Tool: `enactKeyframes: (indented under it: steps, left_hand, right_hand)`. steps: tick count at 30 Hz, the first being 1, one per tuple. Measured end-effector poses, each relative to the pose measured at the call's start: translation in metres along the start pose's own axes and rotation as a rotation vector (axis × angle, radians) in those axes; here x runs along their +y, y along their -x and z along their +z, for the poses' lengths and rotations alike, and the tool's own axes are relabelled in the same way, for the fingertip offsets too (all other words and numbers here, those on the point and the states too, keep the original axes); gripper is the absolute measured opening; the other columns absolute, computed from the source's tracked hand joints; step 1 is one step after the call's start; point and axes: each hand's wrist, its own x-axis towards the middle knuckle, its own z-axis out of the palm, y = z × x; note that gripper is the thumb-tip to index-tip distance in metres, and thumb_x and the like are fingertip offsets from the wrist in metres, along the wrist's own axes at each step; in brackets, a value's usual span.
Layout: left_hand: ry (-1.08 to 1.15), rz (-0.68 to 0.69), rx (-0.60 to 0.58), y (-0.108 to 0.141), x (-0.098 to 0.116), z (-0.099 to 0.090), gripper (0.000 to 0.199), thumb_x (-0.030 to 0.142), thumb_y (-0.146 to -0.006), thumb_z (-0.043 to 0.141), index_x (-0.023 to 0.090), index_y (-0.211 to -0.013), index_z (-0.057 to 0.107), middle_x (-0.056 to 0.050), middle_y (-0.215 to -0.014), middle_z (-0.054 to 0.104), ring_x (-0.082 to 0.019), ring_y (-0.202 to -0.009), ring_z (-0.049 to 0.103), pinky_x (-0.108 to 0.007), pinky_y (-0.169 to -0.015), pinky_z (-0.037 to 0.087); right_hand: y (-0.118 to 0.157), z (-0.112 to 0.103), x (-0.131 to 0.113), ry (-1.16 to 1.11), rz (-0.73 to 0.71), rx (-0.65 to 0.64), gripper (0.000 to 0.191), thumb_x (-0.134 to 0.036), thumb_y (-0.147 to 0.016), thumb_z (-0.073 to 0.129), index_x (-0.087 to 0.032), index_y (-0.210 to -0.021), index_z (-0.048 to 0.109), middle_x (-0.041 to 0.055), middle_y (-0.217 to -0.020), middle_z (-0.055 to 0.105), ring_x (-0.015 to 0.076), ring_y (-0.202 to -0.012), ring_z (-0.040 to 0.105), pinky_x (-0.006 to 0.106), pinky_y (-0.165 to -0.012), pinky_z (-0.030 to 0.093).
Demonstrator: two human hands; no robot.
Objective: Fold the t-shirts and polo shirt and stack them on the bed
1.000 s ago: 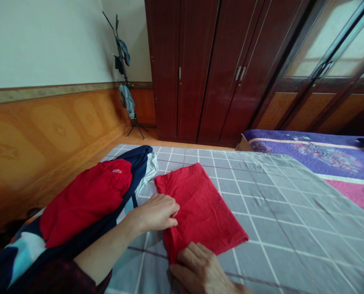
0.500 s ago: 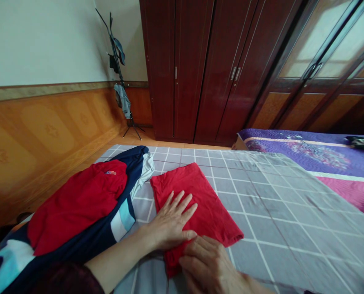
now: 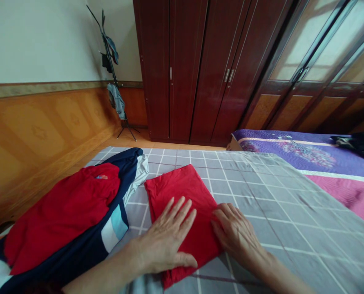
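A folded red garment lies on the grey checked bedsheet, its kind not clear from the folds. My left hand rests flat on its near left part, fingers stretched and thumb out to the side. At the garment's right edge, my right hand has its fingers bent over the cloth and grips that edge. Left of both hands, a second red garment with a small emblem lies on top of navy, white and light-blue clothing.
The grey checked bedsheet spreads under everything. Beyond it stand a dark red wardrobe and a coat stand with hanging items. A purple and pink bedspread lies to the right, with dark cloth on it.
My right hand has moved from the near edge to the garment's right edge. The corner that stuck out at right is now turned in. My left hand stays flat on the cloth.
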Motion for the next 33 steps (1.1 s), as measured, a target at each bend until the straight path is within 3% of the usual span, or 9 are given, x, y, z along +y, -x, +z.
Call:
enactKeyframes:
  steps: [4,7,10,13,15,19,22,29,33]
  left_hand:
    - [0.008,0.111,0.013,0.002,0.012,0.012,0.091,0.071,-0.082,0.038,0.016,-0.15,0.012,-0.014,-0.155,0.004,-0.032,-0.142,-0.001,-0.052,-0.116,0.008]
    - [-0.006,0.157,0.013,-0.001,0.018,0.007,0.087,0.071,-0.084,0.033,0.014,-0.148,0.021,-0.016,-0.153,0.013,-0.032,-0.142,0.006,-0.052,-0.115,0.009]
    - [-0.023,0.337,0.068,-0.02,0.03,-0.005,0.074,0.061,-0.091,0.03,0.011,-0.146,0.027,-0.015,-0.149,0.032,-0.027,-0.14,0.022,-0.044,-0.117,0.011]
    - [-0.038,0.519,0.109,-0.052,0.041,-0.006,0.068,0.056,-0.093,0.035,0.009,-0.141,0.035,-0.014,-0.14,0.046,-0.025,-0.132,0.039,-0.038,-0.113,0.024]
    - [-0.033,0.549,0.116,-0.072,0.042,0.004,0.072,0.061,-0.09,0.038,0.009,-0.139,0.038,-0.014,-0.136,0.051,-0.027,-0.128,0.044,-0.036,-0.107,0.033]
    - [-0.06,0.53,0.183,-0.095,0.032,0.035,0.058,0.053,-0.092,0.04,0.017,-0.137,0.039,-0.009,-0.135,0.053,-0.026,-0.127,0.045,-0.034,-0.099,0.04]
    - [-0.154,0.586,0.262,-0.1,0.025,0.048,0.044,0.038,-0.096,0.036,0.017,-0.134,0.043,-0.006,-0.134,0.054,-0.023,-0.126,0.045,-0.034,-0.099,0.04]
    - [-0.415,0.649,0.39,-0.102,0.022,0.041,0.045,0.026,-0.1,0.017,0.016,-0.133,0.046,-0.001,-0.136,0.051,-0.019,-0.126,0.044,-0.038,-0.101,0.039]
    - [-0.431,0.646,0.363,-0.103,0.021,0.042,0.045,0.027,-0.099,0.02,0.017,-0.131,0.05,0.0,-0.136,0.051,-0.019,-0.126,0.044,-0.037,-0.098,0.043]
  right_hand:
    - [-0.001,-0.001,0.013,-0.082,-0.16,-0.098,0.04,-0.023,-0.091,0.045,-0.015,-0.13,0.05,0.0143,-0.134,0.051,0.0262,-0.125,0.044,0.046,-0.1,0.04]
    - [-0.013,-0.009,0.023,-0.138,-0.114,-0.149,0.039,-0.022,-0.092,0.044,-0.016,-0.129,0.052,0.0129,-0.134,0.052,0.0261,-0.126,0.044,0.049,-0.104,0.038]
    - [-0.034,-0.019,0.031,-0.298,-0.142,-0.165,0.037,-0.022,-0.093,0.041,-0.015,-0.128,0.054,0.013,-0.134,0.052,0.0232,-0.127,0.044,0.044,-0.105,0.038]
    - [-0.056,-0.022,0.033,-0.469,-0.21,-0.223,0.036,-0.024,-0.096,0.037,-0.016,-0.126,0.055,0.0108,-0.134,0.053,0.0193,-0.128,0.044,0.04,-0.107,0.037]
    - [-0.064,-0.02,0.034,-0.506,-0.256,-0.289,0.038,-0.025,-0.097,0.035,-0.016,-0.13,0.053,0.01,-0.136,0.051,0.0185,-0.131,0.04,0.04,-0.109,0.034]
    - [-0.067,-0.005,0.04,-0.421,-0.365,-0.421,0.051,-0.034,-0.097,0.039,-0.016,-0.144,0.033,0.0124,-0.148,0.033,0.022,-0.139,0.025,0.046,-0.113,0.023]
    - [-0.077,0.016,0.05,-0.34,-0.4,-0.414,0.064,-0.045,-0.095,0.041,-0.014,-0.148,0.022,0.0138,-0.152,0.021,0.0244,-0.141,0.015,0.048,-0.115,0.017]
    - [-0.161,0.069,0.076,-0.174,-0.325,-0.381,0.068,-0.055,-0.095,0.027,-0.011,-0.147,0.026,0.0141,-0.151,0.024,0.026,-0.141,0.018,0.047,-0.115,0.015]
    - [-0.186,0.066,0.071,-0.107,-0.252,-0.33,0.07,-0.056,-0.094,0.03,-0.009,-0.144,0.032,0.016,-0.15,0.027,0.0289,-0.14,0.021,0.048,-0.114,0.017]
